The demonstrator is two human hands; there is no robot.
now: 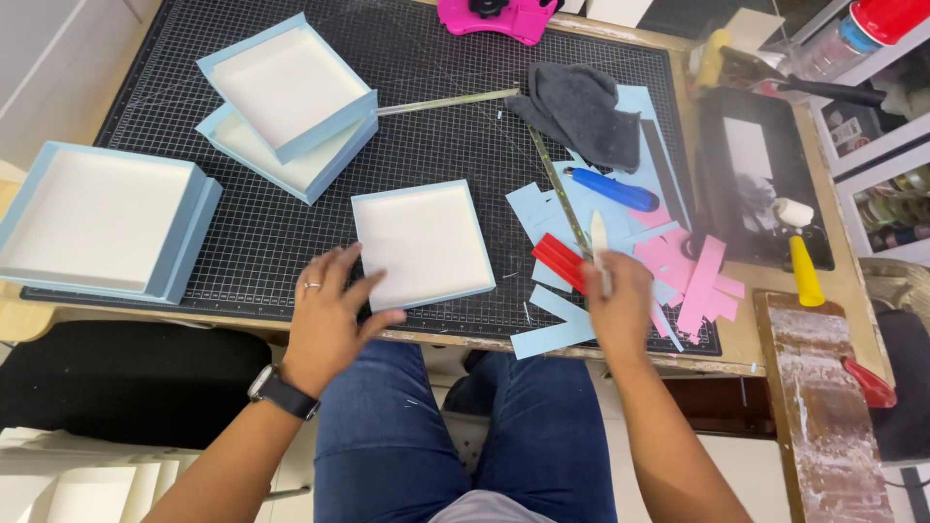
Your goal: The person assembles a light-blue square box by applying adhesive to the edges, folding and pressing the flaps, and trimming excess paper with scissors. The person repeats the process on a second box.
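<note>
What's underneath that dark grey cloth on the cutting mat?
The grey cloth lies over light blue paper offcuts and part of a thin ruler. Whatever else it covers is hidden.

Cutting mat [455, 107]: black with a fine white grid. On it, the box tray [423, 242] is light blue outside, white inside; same for the stacked trays [291, 97] at its upper left. Right of the tray: red tool [559, 261], blue knife [612, 189], grey cloth [578, 108], pale-blue and pink paper scraps [699, 281]. Roller handle [804, 271] is yellow.
</note>
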